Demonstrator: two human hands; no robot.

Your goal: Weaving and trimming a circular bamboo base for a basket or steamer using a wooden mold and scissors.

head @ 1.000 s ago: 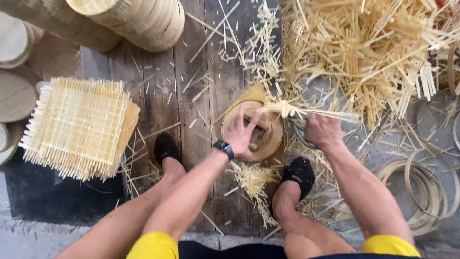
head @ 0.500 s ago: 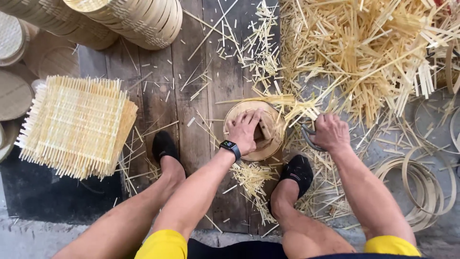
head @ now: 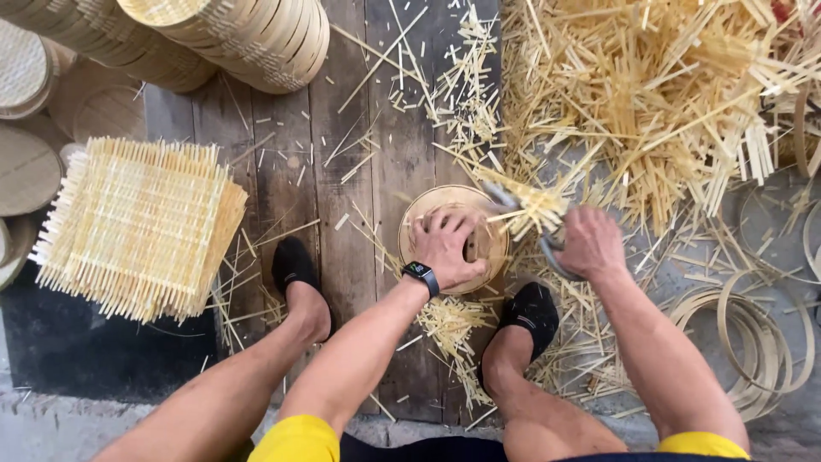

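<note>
A round woven bamboo tray (head: 453,235) lies on the dark plank floor (head: 342,171) between the person's feet, and the work on it looks well under way. The left hand (head: 449,248) presses flat on the tray with fingers spread, holding it down rather than gripping it. The right hand (head: 590,244) is clenched around the handles of shears (head: 534,227), whose blades meet a tuft of strip ends (head: 534,205) jutting from the tray's right rim. Most of the rim elsewhere already looks round and clean, so by my reading only this last fringe is left to cut.

Short offcuts (head: 449,329) litter the boards just near of the tray, between the black shoes (head: 295,265). To the left, a stack of square woven mats (head: 137,222) with ragged edges sits untrimmed, suggesting plenty of work remains. Far left, rows of finished round trays (head: 239,38) lean together in long stacks, with more discs (head: 26,171) at the left edge. A large heap of bamboo strips (head: 667,103) fills the far right, and thin bamboo hoops (head: 753,342) lie coiled on the near right floor.
</note>
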